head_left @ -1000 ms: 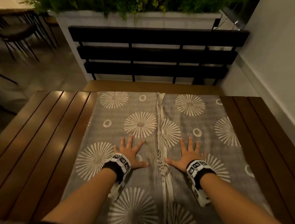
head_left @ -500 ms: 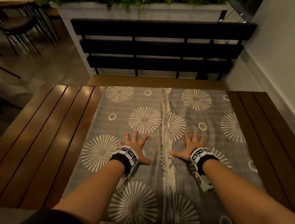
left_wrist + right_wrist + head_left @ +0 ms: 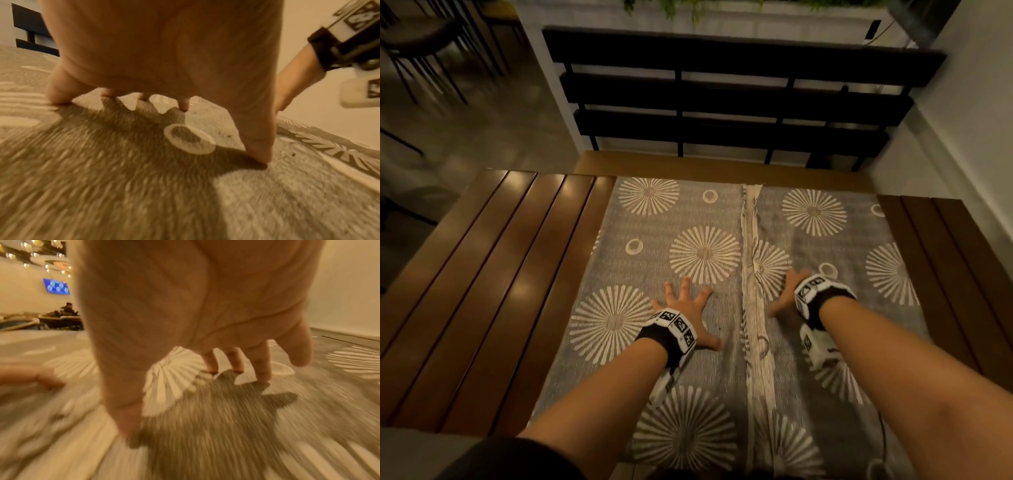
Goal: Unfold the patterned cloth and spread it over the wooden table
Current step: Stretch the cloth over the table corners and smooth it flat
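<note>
Patterned cloth (image 3: 705,253) lies flat across the middle of the wooden bench (image 3: 493,274), filling the centre of the frame; bare slats show at left and right. A pale bunched seam (image 3: 755,308) runs up the cloth's middle, slightly wrinkled beside the right hand.

Left hand (image 3: 685,308) sits just left of the seam, fingers (image 3: 184,105) splayed straight, tips pressing the fabric. Right hand (image 3: 787,291) sits just right of it, fingers (image 3: 262,369) extended and gripping nothing; the little finger looks lifted.

Step in hand, as I judge it: smoothing. Best done by sweeping both palms outward from the seam with even, light pressure, so the wrinkles go flat without the cloth dragging off-centre.

Against half a second ago: the right hand has turned and shifted, its wristband now covering most of the hand in the head view; the left hand stays spread in much the same spot. The camera has tilted down, and both wrist views are motion-blurred.
</note>
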Action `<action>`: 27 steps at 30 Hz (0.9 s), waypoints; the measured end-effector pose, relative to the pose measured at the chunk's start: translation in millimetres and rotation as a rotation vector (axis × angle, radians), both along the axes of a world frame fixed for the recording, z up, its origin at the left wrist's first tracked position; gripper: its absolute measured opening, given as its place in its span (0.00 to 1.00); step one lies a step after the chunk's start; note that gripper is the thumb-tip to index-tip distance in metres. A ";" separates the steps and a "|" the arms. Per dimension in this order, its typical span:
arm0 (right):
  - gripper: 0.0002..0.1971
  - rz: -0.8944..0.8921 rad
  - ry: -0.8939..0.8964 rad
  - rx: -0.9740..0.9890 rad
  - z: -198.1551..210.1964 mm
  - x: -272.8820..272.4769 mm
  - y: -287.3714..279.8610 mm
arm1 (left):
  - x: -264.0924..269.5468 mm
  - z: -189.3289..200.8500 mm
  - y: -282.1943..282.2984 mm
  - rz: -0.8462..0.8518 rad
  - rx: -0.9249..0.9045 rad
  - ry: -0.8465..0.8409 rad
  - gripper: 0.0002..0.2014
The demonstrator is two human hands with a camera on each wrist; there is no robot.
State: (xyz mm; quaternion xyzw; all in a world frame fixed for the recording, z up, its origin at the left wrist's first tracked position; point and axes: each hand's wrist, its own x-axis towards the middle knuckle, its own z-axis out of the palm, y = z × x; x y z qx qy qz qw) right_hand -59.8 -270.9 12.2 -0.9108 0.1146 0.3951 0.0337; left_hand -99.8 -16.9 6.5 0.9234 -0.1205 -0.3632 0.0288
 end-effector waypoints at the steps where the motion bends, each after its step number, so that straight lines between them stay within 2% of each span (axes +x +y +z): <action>1: 0.40 0.077 -0.023 -0.029 0.6 17.4 -1.8 | -1.0 4.5 -4.0 0.018 -0.021 -0.047 0.51; 2: 0.21 0.164 -0.075 -0.062 2.7 34.3 -1.3 | -3.7 9.9 -9.2 0.039 -0.048 -0.141 0.45; 3: 0.08 0.215 -0.138 -0.071 6.9 48.8 1.0 | -8.9 14.1 -15.3 0.066 -0.086 -0.250 0.38; 4: 0.05 0.224 -0.216 -0.035 11.5 64.4 6.3 | -17.7 16.8 -22.7 0.109 -0.140 -0.321 0.32; 5: 0.05 0.210 -0.298 0.023 16.9 81.3 13.4 | -27.4 17.7 -30.1 0.152 -0.197 -0.326 0.29; 7: 0.09 0.158 -0.415 0.156 23.6 110.4 29.1 | -50.0 13.2 -45.9 0.217 -0.267 -0.155 0.31; 8: 0.15 0.107 -0.451 0.230 19.8 124.8 35.1 | -61.0 11.2 -52.4 0.238 -0.276 -0.057 0.34; 10: 0.31 -0.003 -0.479 0.359 11.4 145.9 43.8 | -75.3 4.5 -60.3 0.240 -0.262 0.023 0.39; 12: 0.44 -0.036 -0.459 0.333 0.2 159.6 50.5 | -81.1 0.7 -63.0 0.272 -0.272 0.044 0.39; 13: 0.45 -0.012 -0.448 0.304 -4.7 163.7 53.8 | -82.9 -1.3 -61.7 0.297 -0.287 0.056 0.37; 15: 0.38 0.030 -0.423 0.305 -15.8 170.8 63.0 | -84.3 -1.1 -54.1 0.321 -0.297 0.073 0.32; 18: 0.28 0.059 -0.363 0.383 -20.6 181.4 75.0 | -89.0 10.6 -27.7 0.298 -0.286 0.015 0.25; 21: 0.16 0.015 -0.385 0.495 -9.6 194.4 85.7 | -99.2 23.7 22.8 0.321 -0.127 -0.005 0.14; 22: 0.15 0.010 -0.419 0.531 -2.5 198.6 91.7 | -103.8 28.2 42.8 0.351 -0.075 -0.004 0.14; 24: 0.16 0.050 -0.475 0.595 13.2 207.3 108.4 | -112.1 37.4 80.2 0.458 -0.008 0.015 0.24; 27: 0.24 0.154 -0.488 0.610 30.6 216.7 144.9 | -110.1 52.4 123.5 0.558 0.051 -0.010 0.35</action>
